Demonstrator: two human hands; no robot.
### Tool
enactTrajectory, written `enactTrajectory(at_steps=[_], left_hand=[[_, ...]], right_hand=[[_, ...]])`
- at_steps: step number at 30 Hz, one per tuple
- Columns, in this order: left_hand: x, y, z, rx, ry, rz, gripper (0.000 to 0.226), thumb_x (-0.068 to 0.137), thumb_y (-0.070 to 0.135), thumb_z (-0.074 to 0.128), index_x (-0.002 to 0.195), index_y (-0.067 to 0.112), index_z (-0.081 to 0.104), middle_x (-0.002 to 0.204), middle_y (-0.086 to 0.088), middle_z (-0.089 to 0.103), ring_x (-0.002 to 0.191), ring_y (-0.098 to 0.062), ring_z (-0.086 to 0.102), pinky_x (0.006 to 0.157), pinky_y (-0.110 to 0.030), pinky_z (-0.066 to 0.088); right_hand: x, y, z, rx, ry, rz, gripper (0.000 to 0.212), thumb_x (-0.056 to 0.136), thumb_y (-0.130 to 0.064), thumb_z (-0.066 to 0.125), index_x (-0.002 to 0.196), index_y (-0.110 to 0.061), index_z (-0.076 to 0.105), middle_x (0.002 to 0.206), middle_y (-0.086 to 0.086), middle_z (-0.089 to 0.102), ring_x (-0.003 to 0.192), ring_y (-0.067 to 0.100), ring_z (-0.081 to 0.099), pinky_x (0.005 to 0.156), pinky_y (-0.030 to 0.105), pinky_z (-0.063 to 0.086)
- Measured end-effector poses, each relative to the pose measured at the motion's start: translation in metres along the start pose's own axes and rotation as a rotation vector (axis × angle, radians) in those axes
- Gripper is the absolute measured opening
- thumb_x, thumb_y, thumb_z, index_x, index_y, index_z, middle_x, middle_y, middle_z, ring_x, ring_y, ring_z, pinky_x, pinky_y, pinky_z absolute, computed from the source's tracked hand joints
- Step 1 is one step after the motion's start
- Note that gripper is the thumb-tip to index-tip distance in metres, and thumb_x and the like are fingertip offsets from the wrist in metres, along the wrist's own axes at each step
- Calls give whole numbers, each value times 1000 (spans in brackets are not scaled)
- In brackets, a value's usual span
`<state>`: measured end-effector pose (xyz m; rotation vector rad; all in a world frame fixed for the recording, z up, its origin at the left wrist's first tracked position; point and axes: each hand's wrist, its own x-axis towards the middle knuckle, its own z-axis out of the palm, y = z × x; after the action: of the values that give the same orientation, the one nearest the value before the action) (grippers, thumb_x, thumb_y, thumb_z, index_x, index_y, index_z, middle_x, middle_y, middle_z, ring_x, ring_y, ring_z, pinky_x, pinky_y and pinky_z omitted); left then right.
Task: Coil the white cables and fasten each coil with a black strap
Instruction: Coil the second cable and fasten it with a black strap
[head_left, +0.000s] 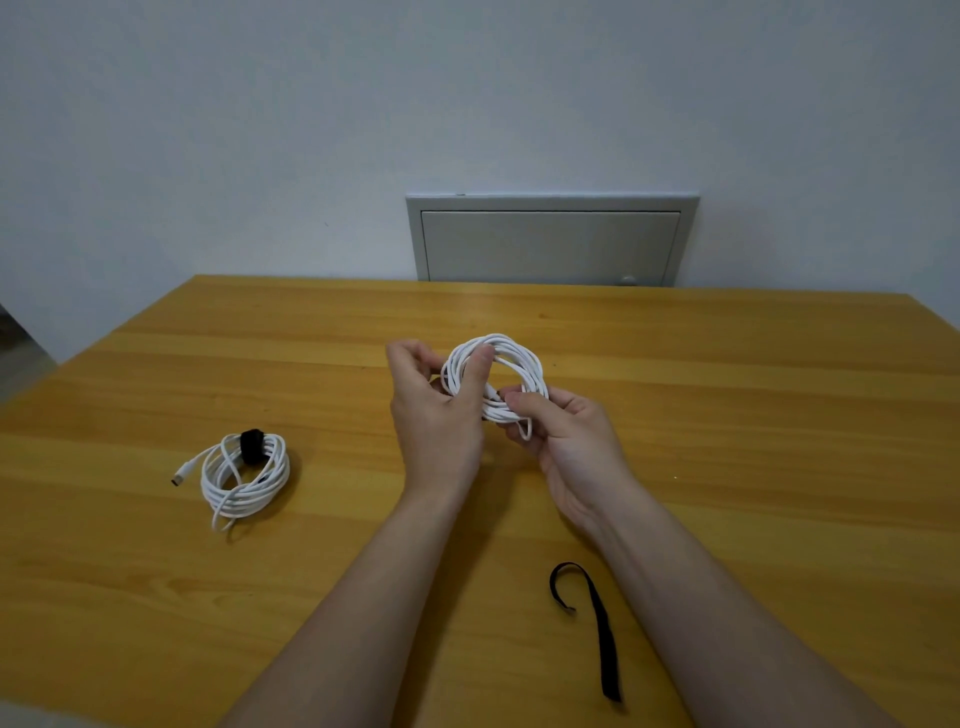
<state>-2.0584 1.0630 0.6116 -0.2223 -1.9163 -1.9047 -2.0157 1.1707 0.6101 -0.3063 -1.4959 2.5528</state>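
A coil of white cable (522, 358) is held up above the middle of the wooden table (727, 415). My left hand (434, 415) grips the coil's left side, thumb across the loops. My right hand (566, 441) pinches the lower part of the coil, where a short cable end hangs down. A loose black strap (597, 618) lies on the table near me, between my forearms, curled at its far end. At the left lies a second white coil (244, 480) with a black strap (252, 446) wrapped around it and a plug sticking out to the left.
The table's far edge meets a pale wall with a grey metal panel door (550, 244). Floor shows past the table's left corner.
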Motion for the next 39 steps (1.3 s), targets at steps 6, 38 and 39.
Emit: enactTrajectory(at_steps=[6,38,39], left_hand=[[7,-3,-6,72,-146,110,35,94,27,75,73,14,50,64,0,51,57,-19,49,56,-37,42],[6,-8,-7,282,-332,158,12,84,34,83,80,26,74,84,10,73,73,-13,68,61,-20,45],[6,-9,-7,259,-329,120,12,85,34,82,79,26,74,81,9,73,71,-17,69,60,-25,47]], right_hand=[[4,-3,-5,-21,122,-61,5,89,-4,74,89,-5,78,83,7,74,74,14,66,68,24,52],[13,-3,-20,-255,98,-188,18,93,-15,71,78,-17,81,78,4,73,75,15,60,68,27,49],[13,-3,-20,-258,91,-192,17,93,-15,70,80,-16,81,78,5,73,75,15,60,68,27,50]])
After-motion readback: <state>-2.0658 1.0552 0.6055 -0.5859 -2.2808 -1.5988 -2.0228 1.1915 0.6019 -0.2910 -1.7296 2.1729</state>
